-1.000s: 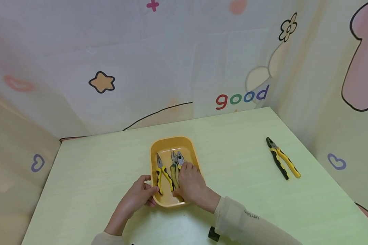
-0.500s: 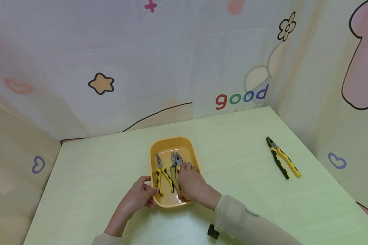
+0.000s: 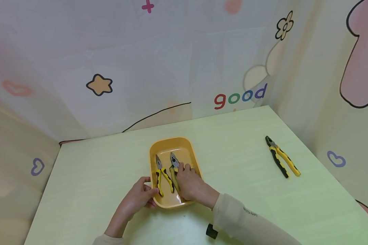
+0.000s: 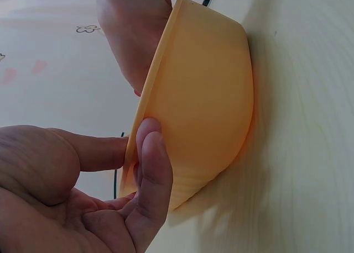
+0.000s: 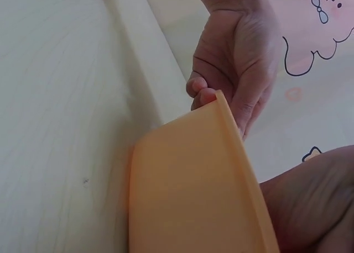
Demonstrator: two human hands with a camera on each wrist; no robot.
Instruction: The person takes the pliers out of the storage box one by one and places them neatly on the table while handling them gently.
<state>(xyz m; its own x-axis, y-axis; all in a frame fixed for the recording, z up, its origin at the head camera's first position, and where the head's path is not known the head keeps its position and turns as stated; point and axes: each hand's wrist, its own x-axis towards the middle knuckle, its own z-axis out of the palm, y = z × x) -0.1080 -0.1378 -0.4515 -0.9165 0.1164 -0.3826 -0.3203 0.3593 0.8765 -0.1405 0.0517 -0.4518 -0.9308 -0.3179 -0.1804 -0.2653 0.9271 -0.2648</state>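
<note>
A yellow plastic tray stands on the table with several pairs of pliers in it. My left hand pinches its left rim, thumb inside and fingers outside, as the left wrist view shows on the tray wall. Needle-nose pliers with yellow and black handles lie along the left side, handles spread. Inside the tray, my right hand grips combination pliers by the handles, which it mostly hides. Pliers with olive-yellow handles lie against or under them, their head covered. The tray wall hides the right fingers in the right wrist view.
Another pair of pliers, yellow and black, lies on the pale green table to the right. A small black object shows below the right sleeve. Printed curtains stand behind and beside the table.
The right hand has shifted the combination pliers slightly left, so their head now covers that of the olive-handled pliers. The left hand and tray have stayed in place.
</note>
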